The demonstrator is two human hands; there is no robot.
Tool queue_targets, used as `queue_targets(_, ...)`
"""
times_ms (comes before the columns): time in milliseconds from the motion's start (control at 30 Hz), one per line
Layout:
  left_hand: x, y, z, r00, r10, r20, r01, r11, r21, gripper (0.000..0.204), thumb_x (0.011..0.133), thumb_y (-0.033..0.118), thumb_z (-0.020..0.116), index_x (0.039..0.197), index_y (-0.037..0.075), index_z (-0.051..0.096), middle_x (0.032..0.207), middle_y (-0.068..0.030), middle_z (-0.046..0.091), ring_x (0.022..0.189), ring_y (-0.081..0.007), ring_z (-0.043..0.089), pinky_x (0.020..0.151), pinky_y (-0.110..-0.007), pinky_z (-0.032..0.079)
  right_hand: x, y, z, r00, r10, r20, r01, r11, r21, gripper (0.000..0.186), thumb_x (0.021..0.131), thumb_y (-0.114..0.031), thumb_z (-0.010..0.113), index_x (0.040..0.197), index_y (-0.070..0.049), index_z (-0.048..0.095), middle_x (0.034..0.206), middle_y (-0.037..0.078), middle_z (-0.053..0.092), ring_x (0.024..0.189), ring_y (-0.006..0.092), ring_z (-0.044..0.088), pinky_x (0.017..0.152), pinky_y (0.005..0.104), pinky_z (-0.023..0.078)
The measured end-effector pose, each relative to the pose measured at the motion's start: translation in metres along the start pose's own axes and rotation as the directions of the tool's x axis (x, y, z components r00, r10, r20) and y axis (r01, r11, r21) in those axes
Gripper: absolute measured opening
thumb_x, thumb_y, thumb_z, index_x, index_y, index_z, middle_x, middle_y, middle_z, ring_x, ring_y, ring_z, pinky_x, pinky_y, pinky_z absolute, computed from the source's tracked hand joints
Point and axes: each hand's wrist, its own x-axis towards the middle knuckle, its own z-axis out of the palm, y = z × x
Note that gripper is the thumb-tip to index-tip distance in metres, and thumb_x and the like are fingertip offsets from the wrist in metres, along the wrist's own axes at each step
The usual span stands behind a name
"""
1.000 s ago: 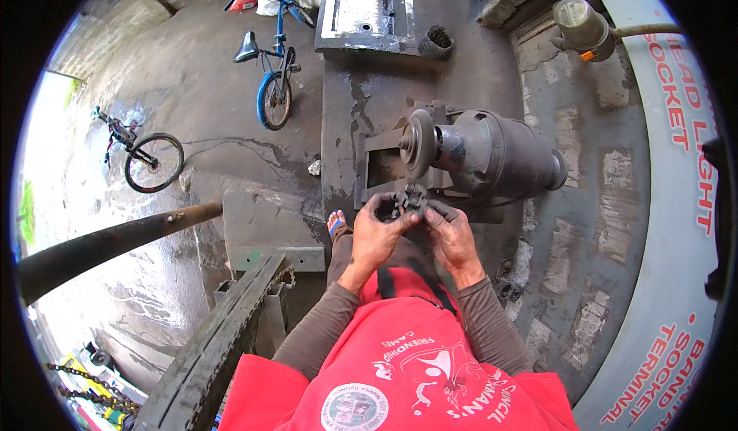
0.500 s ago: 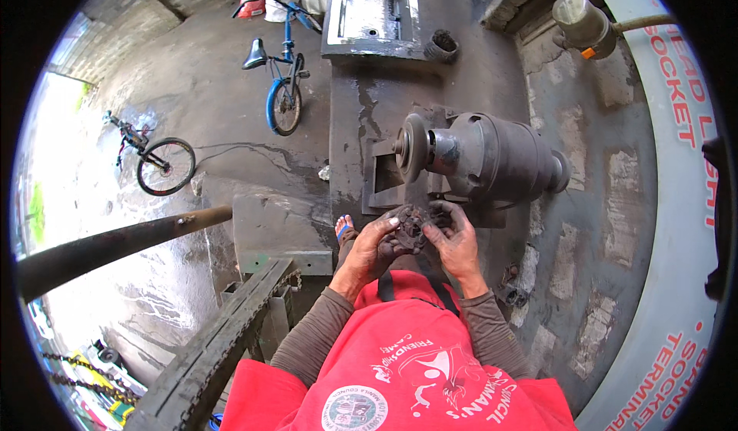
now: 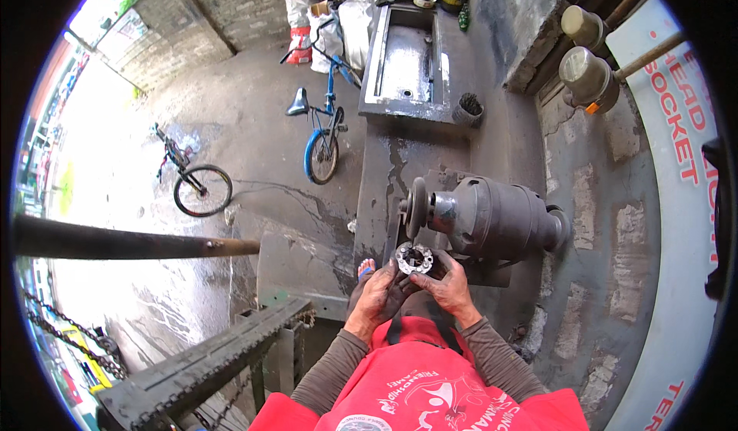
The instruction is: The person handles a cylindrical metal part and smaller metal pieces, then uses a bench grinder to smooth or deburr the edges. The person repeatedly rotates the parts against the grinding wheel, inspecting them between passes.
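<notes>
The blackened left hand point(image 3: 378, 294) and right hand point(image 3: 452, 286) pinch one round, silvery metal part point(image 3: 415, 260) in their grip. Beyond stand one grey barrel-shaped motor point(image 3: 500, 219), one blue bicycle point(image 3: 330, 96), one black bicycle point(image 3: 192, 179).

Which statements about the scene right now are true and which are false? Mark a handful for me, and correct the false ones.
1. The left hand and right hand both hold the ring-shaped metal part. True.
2. The motor's body is to the left of that part. False: the motor is to its right.
3. The blue bicycle is left of the metal sink in the picture. True.
4. The person's shirt is green. False: the shirt is red.
5. The dark sleeves leave both hands uncovered. True.
</notes>
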Motion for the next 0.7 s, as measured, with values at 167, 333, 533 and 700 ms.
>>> queue_targets(167, 0.028, 0.027, -0.013, 0.985, -0.174, 0.006, 0.173, 0.984, 0.032, 0.051, 0.107, 0.042, 0.048, 0.133, -0.002, 0.056, 0.128, -0.0136, 0.065, 0.116, -0.0252, 0.064, 0.104, -0.039, 0.051, 0.009, 0.006, 0.028, 0.972, 0.16, -0.173, -0.123, 0.97, 0.208, 0.052, 0.08, -0.022, 0.089, 0.118, 0.003, 0.064, 0.11, 0.008, 0.071, 0.1, 0.015, 0.067, 0.09, 0.0302, 0.054)
queue_targets(333, 0.034, 0.035, -0.021, 0.972, -0.206, -0.117, 0.216, 0.972, 0.087, 0.051, 0.105, 0.041, 0.053, 0.129, -0.003, 0.058, 0.124, -0.014, 0.066, 0.113, -0.0243, 0.065, 0.101, -0.038, 0.052, 0.007, 0.002, 0.046, 0.956, 0.147, -0.254, -0.046, 0.929, 0.366, 0.049, 0.082, -0.012, 0.086, 0.121, 0.002, 0.061, 0.112, 0.008, 0.07, 0.102, 0.0161, 0.066, 0.093, 0.0317, 0.053)
queue_targets(533, 0.039, 0.041, -0.017, 0.961, -0.26, -0.091, 0.267, 0.96, 0.082, 0.052, 0.105, 0.041, 0.054, 0.13, -0.003, 0.058, 0.124, -0.0139, 0.066, 0.115, -0.025, 0.064, 0.105, -0.041, 0.051, 0.009, -0.004, 0.055, 0.916, 0.161, -0.367, -0.036, 0.946, 0.323, 0.049, 0.079, -0.009, 0.088, 0.117, 0.004, 0.06, 0.112, 0.01, 0.07, 0.102, 0.0161, 0.067, 0.09, 0.031, 0.054)
queue_targets(700, 0.042, 0.034, -0.021, 0.943, -0.263, -0.203, 0.27, 0.963, 0.007, 0.052, 0.103, 0.045, 0.055, 0.126, -0.001, 0.062, 0.121, -0.0107, 0.068, 0.111, -0.0225, 0.065, 0.099, -0.038, 0.053, 0.007, -0.011, 0.058, 0.935, 0.124, -0.332, -0.012, 0.947, 0.322, 0.048, 0.078, -0.006, 0.088, 0.115, 0.002, 0.058, 0.111, 0.01, 0.068, 0.102, 0.0169, 0.066, 0.091, 0.0311, 0.054)
